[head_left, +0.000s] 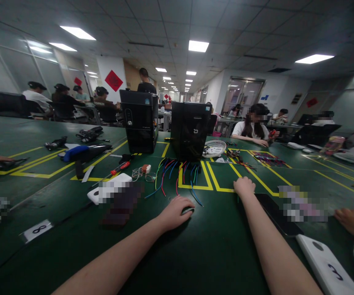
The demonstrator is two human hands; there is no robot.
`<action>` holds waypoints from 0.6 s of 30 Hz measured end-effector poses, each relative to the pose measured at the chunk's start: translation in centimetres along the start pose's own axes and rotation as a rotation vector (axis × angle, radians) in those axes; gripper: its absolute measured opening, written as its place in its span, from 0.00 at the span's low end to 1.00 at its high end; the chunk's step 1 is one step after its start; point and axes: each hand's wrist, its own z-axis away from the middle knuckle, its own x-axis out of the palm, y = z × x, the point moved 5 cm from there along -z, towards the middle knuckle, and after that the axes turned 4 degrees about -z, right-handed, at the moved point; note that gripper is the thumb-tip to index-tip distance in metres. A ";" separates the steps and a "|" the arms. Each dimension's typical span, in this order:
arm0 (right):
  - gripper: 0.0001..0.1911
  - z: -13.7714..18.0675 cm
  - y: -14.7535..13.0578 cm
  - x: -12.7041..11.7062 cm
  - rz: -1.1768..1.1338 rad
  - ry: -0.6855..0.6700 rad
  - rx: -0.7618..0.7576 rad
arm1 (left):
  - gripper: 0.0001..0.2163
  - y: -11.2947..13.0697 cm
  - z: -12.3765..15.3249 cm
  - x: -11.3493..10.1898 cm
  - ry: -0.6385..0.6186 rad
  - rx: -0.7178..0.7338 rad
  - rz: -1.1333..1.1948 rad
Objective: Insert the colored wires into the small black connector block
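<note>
My left hand (177, 212) rests on the green table (214, 250), fingers curled over a small dark object (188, 211) that I cannot name. My right hand (243, 186) lies further ahead, closed in a loose fist beside a yellow floor-tape line (223, 189); nothing shows in it. Just beyond both hands a bundle of coloured wires (171, 174) spills from a black computer tower (190, 130). A second black tower (139, 120) stands to its left.
A red-handled screwdriver (120, 167), glasses (143, 174), a white basket (214, 148) and a black phone (277, 214) lie around. White tags numbered 8 (37, 230) and 3 (329, 267) sit near the front. Another person's hand (353, 220) rests at right; seated people ring the room.
</note>
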 end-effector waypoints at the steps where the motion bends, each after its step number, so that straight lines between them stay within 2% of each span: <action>1: 0.23 0.3 -0.4 0.0 0.002 0.005 -0.015 | 0.11 0.0 0.0 0.0 -0.002 -0.005 -0.002; 4: 0.21 1.4 -1.9 0.1 0.000 0.006 -0.097 | 0.11 0.0 0.0 -0.1 -0.012 -0.011 0.004; 7: 0.19 3.4 -4.2 0.1 -0.011 0.029 -0.248 | 0.11 0.0 0.1 -0.2 -0.003 -0.014 0.028; 14: 0.16 11.7 -9.1 -1.1 -0.175 0.221 -0.691 | 0.15 -0.8 0.2 -0.5 0.134 -0.080 0.073; 18: 0.16 16.7 -11.0 -2.5 -0.377 0.283 -0.931 | 0.23 -1.1 0.3 -0.7 0.183 -0.088 0.085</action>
